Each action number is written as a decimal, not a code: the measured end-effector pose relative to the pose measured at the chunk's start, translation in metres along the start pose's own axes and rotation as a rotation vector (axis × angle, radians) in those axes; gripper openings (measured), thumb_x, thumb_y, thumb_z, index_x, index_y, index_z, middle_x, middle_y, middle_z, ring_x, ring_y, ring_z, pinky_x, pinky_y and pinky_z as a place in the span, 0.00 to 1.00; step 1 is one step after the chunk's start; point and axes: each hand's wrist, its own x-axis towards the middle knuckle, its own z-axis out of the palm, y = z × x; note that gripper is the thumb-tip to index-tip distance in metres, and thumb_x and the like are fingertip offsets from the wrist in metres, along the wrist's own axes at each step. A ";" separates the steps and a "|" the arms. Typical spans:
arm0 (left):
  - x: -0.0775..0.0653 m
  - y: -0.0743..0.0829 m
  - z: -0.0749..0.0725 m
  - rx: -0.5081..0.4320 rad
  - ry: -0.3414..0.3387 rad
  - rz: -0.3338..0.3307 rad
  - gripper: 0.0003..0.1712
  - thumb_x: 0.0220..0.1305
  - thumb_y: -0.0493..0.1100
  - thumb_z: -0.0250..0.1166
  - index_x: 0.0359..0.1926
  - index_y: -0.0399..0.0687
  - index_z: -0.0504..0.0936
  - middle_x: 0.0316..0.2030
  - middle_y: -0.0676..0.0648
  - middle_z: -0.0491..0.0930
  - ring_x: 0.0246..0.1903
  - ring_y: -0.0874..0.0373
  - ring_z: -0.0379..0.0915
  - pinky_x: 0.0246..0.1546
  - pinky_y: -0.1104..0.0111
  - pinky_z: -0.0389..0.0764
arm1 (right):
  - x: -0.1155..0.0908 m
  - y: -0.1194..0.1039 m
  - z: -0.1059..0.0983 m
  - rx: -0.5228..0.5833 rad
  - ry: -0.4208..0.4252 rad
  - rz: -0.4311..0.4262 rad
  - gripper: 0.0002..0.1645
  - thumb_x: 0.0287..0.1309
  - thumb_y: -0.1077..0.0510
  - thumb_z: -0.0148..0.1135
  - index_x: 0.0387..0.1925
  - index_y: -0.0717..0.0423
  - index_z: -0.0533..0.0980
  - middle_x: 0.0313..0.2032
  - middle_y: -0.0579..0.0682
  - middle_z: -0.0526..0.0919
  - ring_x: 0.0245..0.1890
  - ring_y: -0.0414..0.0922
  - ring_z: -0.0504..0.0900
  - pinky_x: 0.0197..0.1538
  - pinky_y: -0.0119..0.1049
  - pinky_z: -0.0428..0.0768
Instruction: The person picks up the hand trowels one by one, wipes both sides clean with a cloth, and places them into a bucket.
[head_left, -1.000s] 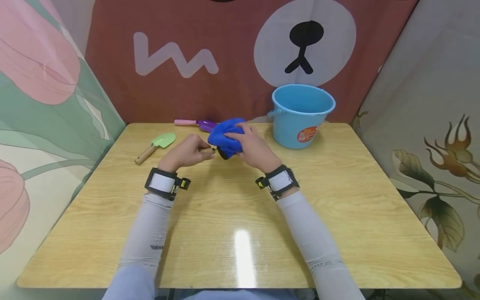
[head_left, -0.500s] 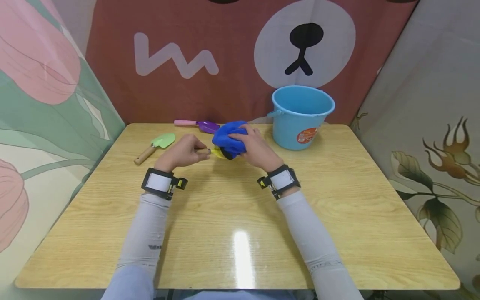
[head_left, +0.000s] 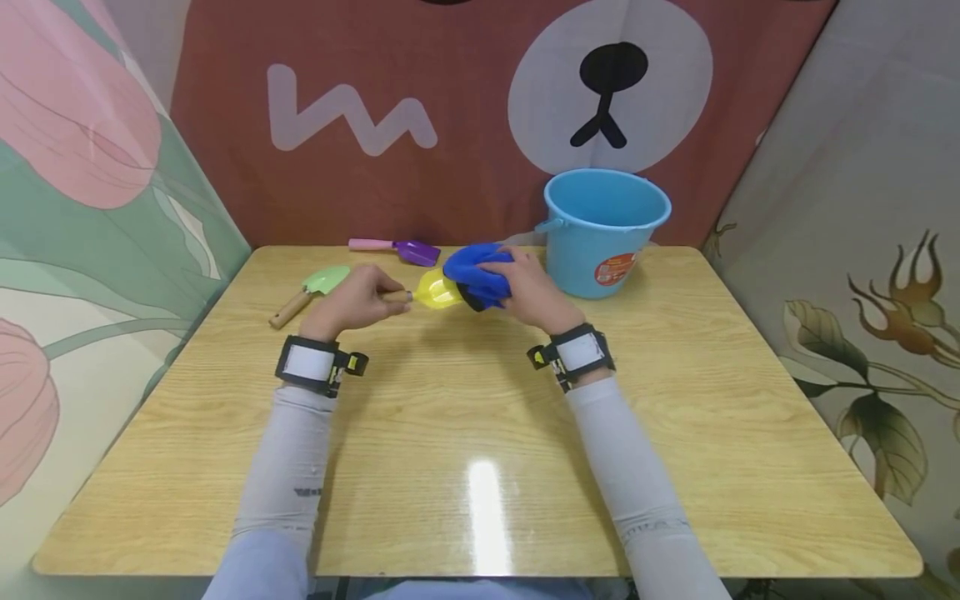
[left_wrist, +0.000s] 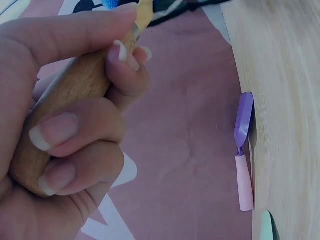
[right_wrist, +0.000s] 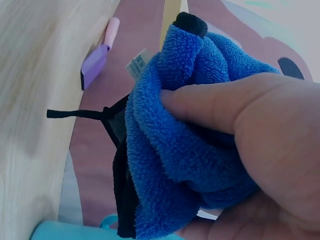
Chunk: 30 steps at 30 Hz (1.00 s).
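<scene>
Overall, a pale wood-grain worktop (head_left: 675, 467) with rounded near corners spread beneath everything. An upright light-blue bucket (head_left: 585, 262) with a red label stood by the far edge, toward the far right corner. The person's two hands were apart from each other above the worktop's far half. The right hand (head_left: 538, 293) gripped a bunched, fuzzy blue cloth (head_left: 477, 271) with black edging, thumb pressed into its folds. The left hand (head_left: 354, 302) had its fingers curled round the wooden handle of a yellow trowel (head_left: 437, 289), whose blade pointed right and met the cloth; its tip was hidden. A purple scoop (head_left: 412, 251) with a pink handle lay along the far edge, left of centre. A green trowel (head_left: 321, 281), also wooden-handled, lay near the far left corner.
</scene>
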 end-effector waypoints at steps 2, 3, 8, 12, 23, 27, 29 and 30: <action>-0.001 -0.002 -0.002 -0.004 0.007 -0.017 0.10 0.61 0.38 0.73 0.41 0.36 0.90 0.30 0.44 0.87 0.20 0.62 0.70 0.25 0.69 0.74 | -0.001 0.004 -0.002 0.003 0.006 0.014 0.36 0.59 0.62 0.72 0.69 0.50 0.73 0.71 0.63 0.64 0.71 0.61 0.62 0.70 0.58 0.65; -0.001 -0.004 -0.003 -0.006 0.011 -0.023 0.10 0.62 0.38 0.73 0.42 0.35 0.90 0.31 0.43 0.87 0.21 0.61 0.70 0.26 0.68 0.75 | -0.002 0.006 -0.003 0.003 0.011 0.017 0.36 0.59 0.62 0.72 0.69 0.50 0.73 0.71 0.63 0.64 0.70 0.62 0.62 0.70 0.58 0.65; -0.007 -0.015 -0.010 -0.001 0.024 -0.104 0.13 0.66 0.43 0.70 0.45 0.36 0.89 0.33 0.43 0.87 0.23 0.58 0.70 0.26 0.67 0.74 | -0.003 0.017 -0.005 0.004 0.009 0.036 0.37 0.59 0.66 0.68 0.70 0.51 0.72 0.72 0.62 0.62 0.71 0.62 0.61 0.70 0.58 0.65; -0.014 -0.024 -0.016 0.009 0.046 -0.188 0.13 0.69 0.46 0.67 0.41 0.39 0.90 0.27 0.46 0.83 0.22 0.57 0.67 0.24 0.65 0.69 | -0.004 0.022 -0.006 0.015 -0.015 0.062 0.41 0.60 0.69 0.64 0.73 0.48 0.68 0.73 0.61 0.60 0.71 0.62 0.60 0.70 0.59 0.66; -0.014 -0.019 -0.017 -0.048 0.144 -0.139 0.14 0.70 0.47 0.67 0.45 0.41 0.88 0.27 0.45 0.81 0.23 0.53 0.70 0.22 0.66 0.69 | -0.001 0.027 -0.006 0.168 0.047 0.009 0.58 0.55 0.67 0.72 0.80 0.49 0.51 0.71 0.62 0.63 0.70 0.60 0.63 0.72 0.58 0.64; -0.010 -0.011 -0.012 -0.096 0.175 -0.099 0.16 0.69 0.45 0.68 0.49 0.37 0.87 0.29 0.43 0.85 0.27 0.50 0.76 0.24 0.65 0.74 | 0.000 0.028 -0.005 0.229 0.067 0.007 0.61 0.52 0.66 0.74 0.80 0.54 0.48 0.73 0.62 0.60 0.72 0.59 0.61 0.73 0.58 0.61; -0.008 -0.006 -0.009 -0.122 0.186 -0.075 0.16 0.68 0.45 0.68 0.50 0.37 0.87 0.29 0.43 0.85 0.27 0.51 0.77 0.25 0.66 0.75 | 0.000 0.028 -0.003 0.252 0.080 0.020 0.63 0.50 0.65 0.77 0.80 0.55 0.49 0.74 0.62 0.59 0.73 0.60 0.59 0.73 0.58 0.60; -0.007 -0.004 -0.008 -0.132 0.191 -0.061 0.16 0.68 0.44 0.68 0.50 0.37 0.87 0.29 0.43 0.85 0.26 0.52 0.77 0.25 0.67 0.75 | 0.001 0.028 -0.002 0.267 0.091 0.027 0.63 0.48 0.64 0.78 0.79 0.55 0.50 0.74 0.62 0.60 0.73 0.60 0.60 0.73 0.59 0.60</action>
